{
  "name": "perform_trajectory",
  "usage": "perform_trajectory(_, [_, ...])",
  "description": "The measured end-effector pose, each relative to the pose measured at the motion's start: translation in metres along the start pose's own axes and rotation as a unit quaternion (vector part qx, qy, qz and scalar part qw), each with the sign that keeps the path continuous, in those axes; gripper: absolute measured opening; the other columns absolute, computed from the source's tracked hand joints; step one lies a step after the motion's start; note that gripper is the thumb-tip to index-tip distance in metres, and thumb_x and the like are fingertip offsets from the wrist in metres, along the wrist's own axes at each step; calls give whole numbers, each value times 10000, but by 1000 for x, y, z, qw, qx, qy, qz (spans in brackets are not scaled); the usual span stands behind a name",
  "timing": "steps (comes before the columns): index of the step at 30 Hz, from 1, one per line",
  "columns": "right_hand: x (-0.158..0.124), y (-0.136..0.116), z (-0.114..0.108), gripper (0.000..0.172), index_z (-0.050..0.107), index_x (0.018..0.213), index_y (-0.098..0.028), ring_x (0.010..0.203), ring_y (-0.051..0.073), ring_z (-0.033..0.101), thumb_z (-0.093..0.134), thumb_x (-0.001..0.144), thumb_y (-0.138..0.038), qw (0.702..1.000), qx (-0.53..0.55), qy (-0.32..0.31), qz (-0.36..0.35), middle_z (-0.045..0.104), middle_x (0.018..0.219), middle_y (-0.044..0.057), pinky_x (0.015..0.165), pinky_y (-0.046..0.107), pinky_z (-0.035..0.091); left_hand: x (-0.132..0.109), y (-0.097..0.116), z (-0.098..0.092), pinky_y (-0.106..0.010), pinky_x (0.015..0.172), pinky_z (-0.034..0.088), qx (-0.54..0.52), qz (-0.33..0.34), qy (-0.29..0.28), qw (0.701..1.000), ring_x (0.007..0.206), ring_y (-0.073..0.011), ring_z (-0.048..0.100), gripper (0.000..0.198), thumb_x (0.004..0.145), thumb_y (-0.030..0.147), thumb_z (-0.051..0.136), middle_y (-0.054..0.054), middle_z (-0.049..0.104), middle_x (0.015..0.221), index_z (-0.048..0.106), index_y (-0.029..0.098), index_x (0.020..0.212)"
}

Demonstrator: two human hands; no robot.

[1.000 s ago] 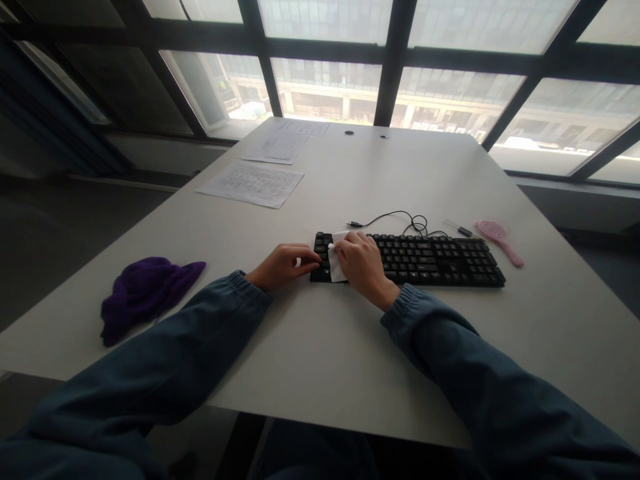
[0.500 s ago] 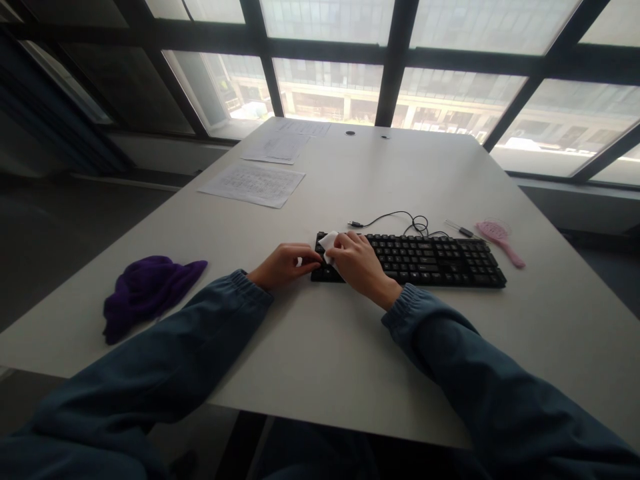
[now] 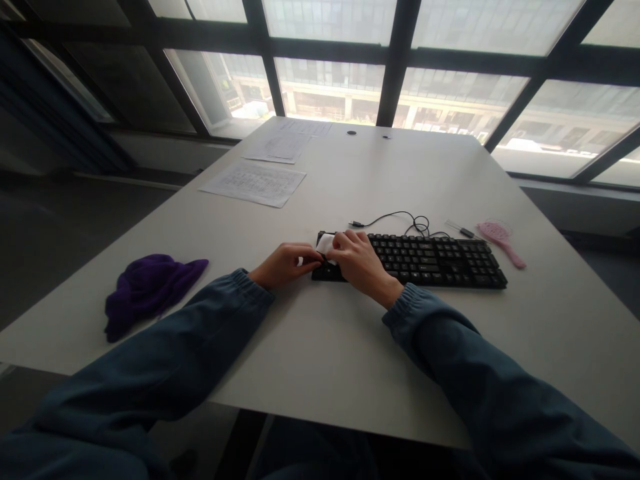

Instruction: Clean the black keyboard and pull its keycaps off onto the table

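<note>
A black keyboard [image 3: 440, 260] lies on the white table [image 3: 320, 347] with its cable [image 3: 395, 219] curled behind it. My right hand [image 3: 361, 261] presses a small white wipe [image 3: 325, 244] onto the keyboard's left end, fingers closed around it. My left hand [image 3: 284, 263] rests curled against the keyboard's left edge, fingertips touching the frame and something small and white showing between the fingers. Both arms wear blue-grey sleeves.
A purple cloth [image 3: 147, 288] lies crumpled at the left. A pink hairbrush [image 3: 500, 240] and a small dark tool [image 3: 460, 230] sit right of the keyboard. Printed sheets [image 3: 255, 181] lie further back, towards the large windows.
The wipe under my right hand has shifted slightly up and left across the keyboard's left end, now more bunched under the fingers. My left hand has stayed in place.
</note>
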State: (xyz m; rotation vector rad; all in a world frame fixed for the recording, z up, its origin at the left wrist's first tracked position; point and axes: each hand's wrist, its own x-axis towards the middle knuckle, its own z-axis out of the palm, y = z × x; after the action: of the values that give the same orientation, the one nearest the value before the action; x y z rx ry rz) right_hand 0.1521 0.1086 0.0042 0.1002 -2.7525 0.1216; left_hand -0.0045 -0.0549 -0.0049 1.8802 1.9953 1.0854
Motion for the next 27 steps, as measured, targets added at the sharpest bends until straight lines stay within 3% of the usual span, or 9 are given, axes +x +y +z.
perform_trajectory(14, [8, 3, -1, 252, 732, 947, -217, 1022, 266, 456, 509, 948, -102, 999, -21, -12, 43, 611, 1056, 114, 900, 418, 320, 3, 0, 0, -210, 564, 472, -7, -46, -3, 999, 625, -122, 593, 268, 895, 357, 618, -48, 722, 755, 763, 132, 901])
perform_trajectory(27, [9, 15, 5, 283, 747, 941, -242, 1031, 239, 464, 534, 906, -59, 999, 31, -24, -17, 608, 1051, 78, 913, 386, 326, 3, 0, 1, -209, 559, 455, -22, -45, -7, 999, 633, -120, 579, 290, 896, 399, 632, -39, 708, 737, 760, 139, 875])
